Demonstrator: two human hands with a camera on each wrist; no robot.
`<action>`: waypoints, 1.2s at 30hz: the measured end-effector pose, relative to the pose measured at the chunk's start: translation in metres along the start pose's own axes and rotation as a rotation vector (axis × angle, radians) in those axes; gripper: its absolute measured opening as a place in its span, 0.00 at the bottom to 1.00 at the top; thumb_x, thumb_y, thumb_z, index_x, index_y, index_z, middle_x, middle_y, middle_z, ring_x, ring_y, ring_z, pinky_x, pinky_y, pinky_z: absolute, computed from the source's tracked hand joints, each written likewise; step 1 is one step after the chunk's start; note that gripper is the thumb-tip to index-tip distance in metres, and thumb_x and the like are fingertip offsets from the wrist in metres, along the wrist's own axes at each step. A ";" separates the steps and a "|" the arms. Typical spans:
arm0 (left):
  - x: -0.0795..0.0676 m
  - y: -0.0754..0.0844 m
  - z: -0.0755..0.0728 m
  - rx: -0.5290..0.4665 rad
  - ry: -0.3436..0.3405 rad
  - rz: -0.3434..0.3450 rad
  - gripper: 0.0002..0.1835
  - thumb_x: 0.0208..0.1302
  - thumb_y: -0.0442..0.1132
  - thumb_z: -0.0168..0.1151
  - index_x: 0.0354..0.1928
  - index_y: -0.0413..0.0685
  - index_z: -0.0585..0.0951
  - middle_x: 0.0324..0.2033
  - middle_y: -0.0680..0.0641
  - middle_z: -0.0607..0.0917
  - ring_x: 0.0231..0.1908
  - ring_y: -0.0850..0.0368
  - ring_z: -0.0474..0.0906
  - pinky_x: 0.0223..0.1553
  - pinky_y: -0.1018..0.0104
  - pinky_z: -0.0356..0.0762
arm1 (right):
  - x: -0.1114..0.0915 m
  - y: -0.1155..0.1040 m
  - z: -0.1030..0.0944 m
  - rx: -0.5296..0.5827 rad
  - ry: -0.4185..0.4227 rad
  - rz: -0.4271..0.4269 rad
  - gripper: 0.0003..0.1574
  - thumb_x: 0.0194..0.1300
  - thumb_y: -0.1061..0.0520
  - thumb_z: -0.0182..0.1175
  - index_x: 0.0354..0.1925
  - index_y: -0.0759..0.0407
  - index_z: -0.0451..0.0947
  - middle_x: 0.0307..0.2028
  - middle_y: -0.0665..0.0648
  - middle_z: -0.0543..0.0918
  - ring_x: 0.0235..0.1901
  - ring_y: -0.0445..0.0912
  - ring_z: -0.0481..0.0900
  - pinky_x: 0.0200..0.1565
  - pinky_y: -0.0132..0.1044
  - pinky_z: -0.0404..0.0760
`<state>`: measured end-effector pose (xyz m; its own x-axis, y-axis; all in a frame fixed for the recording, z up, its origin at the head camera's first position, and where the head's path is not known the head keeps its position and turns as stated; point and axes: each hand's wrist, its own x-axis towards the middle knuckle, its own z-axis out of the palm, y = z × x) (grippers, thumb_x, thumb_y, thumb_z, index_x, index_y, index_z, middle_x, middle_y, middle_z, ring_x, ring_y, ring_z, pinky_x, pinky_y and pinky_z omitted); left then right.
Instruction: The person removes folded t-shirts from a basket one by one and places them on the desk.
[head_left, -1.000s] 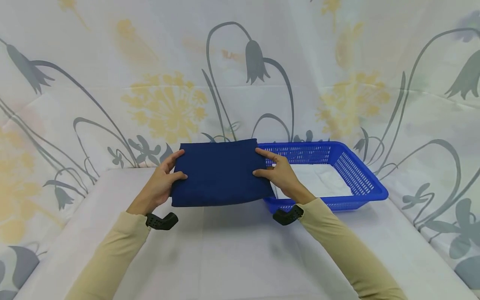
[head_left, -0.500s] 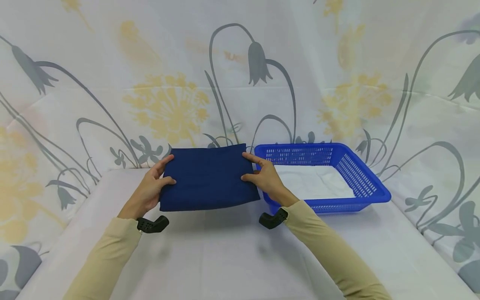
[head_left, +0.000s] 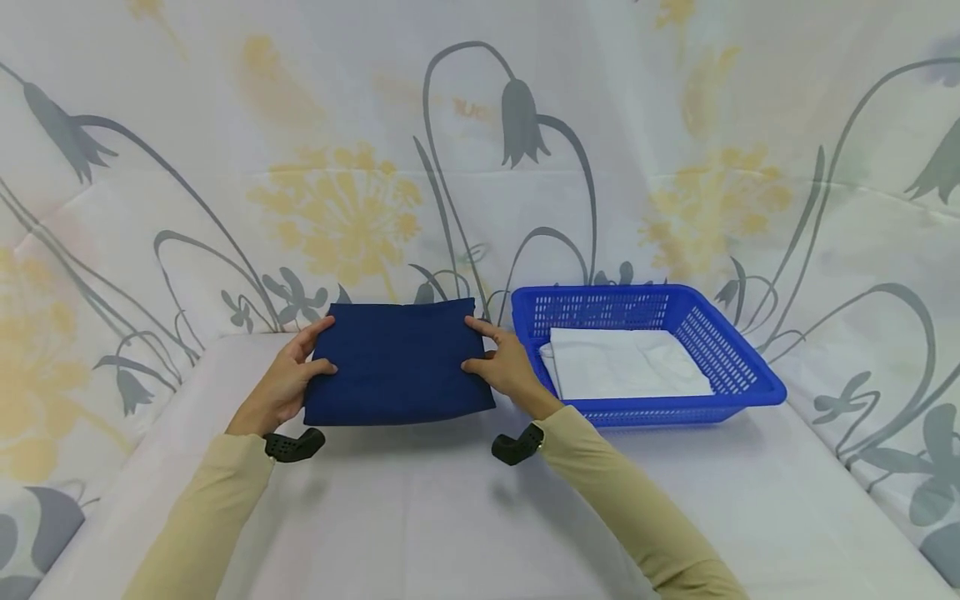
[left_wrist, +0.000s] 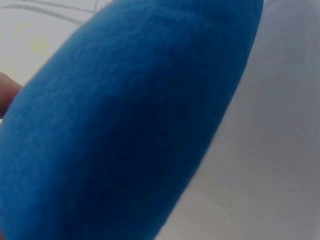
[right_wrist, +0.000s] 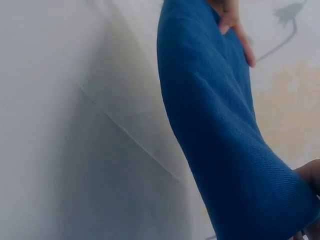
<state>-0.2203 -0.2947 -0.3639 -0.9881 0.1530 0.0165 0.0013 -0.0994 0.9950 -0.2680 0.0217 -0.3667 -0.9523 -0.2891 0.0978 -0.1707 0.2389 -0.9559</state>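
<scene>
A folded dark blue cloth (head_left: 401,362) is held up over the white table between both hands in the head view. At its left side, my left hand (head_left: 281,379) grips the edge, thumb on the near face. My right hand (head_left: 513,371) grips the opposite side in the same way, index finger near the upper corner. In the left wrist view the blue cloth (left_wrist: 130,120) fills most of the picture. The right wrist view shows the cloth (right_wrist: 215,110) from its side, its lower edge hanging above the table. Fingers behind the cloth are hidden.
Right of the hands stands a blue perforated plastic basket (head_left: 750,367) with folded white cloth (head_left: 630,364) lying in it. A white cover (head_left: 450,517) lies over the table. Behind hangs a curtain (head_left: 360,100) with a flower print.
Both hands have carried the blue cloth to the left and slightly down, away from the basket. More of the basket and the white cloth in it now shows.
</scene>
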 end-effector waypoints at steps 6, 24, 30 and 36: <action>0.005 -0.004 -0.009 0.011 -0.004 -0.010 0.46 0.61 0.19 0.48 0.77 0.56 0.48 0.74 0.43 0.44 0.64 0.44 0.58 0.48 0.64 0.77 | 0.007 0.007 0.009 0.028 0.007 0.003 0.46 0.55 0.73 0.65 0.69 0.51 0.67 0.70 0.57 0.63 0.46 0.55 0.82 0.45 0.45 0.80; 0.022 -0.023 -0.030 0.062 0.059 -0.071 0.46 0.59 0.18 0.49 0.77 0.52 0.48 0.75 0.42 0.41 0.69 0.39 0.48 0.44 0.70 0.75 | 0.033 0.029 0.033 -0.003 0.041 0.082 0.46 0.53 0.72 0.67 0.68 0.50 0.69 0.68 0.56 0.66 0.34 0.48 0.81 0.45 0.42 0.79; 0.026 -0.031 -0.032 0.067 0.068 -0.078 0.46 0.58 0.18 0.51 0.77 0.51 0.49 0.74 0.40 0.44 0.67 0.40 0.51 0.45 0.69 0.75 | 0.039 0.039 0.037 0.006 0.053 0.103 0.46 0.50 0.72 0.67 0.67 0.51 0.70 0.67 0.57 0.68 0.43 0.52 0.81 0.52 0.45 0.75; 0.029 -0.038 -0.035 0.094 0.061 -0.089 0.46 0.57 0.17 0.51 0.77 0.45 0.48 0.75 0.41 0.43 0.69 0.40 0.47 0.46 0.72 0.71 | 0.040 0.048 0.040 0.018 0.052 0.132 0.45 0.49 0.71 0.68 0.66 0.53 0.72 0.67 0.58 0.68 0.67 0.56 0.61 0.62 0.50 0.65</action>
<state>-0.2541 -0.3206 -0.4047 -0.9924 0.0967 -0.0758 -0.0757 0.0045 0.9971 -0.3041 -0.0151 -0.4192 -0.9781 -0.2074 -0.0152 -0.0389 0.2546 -0.9663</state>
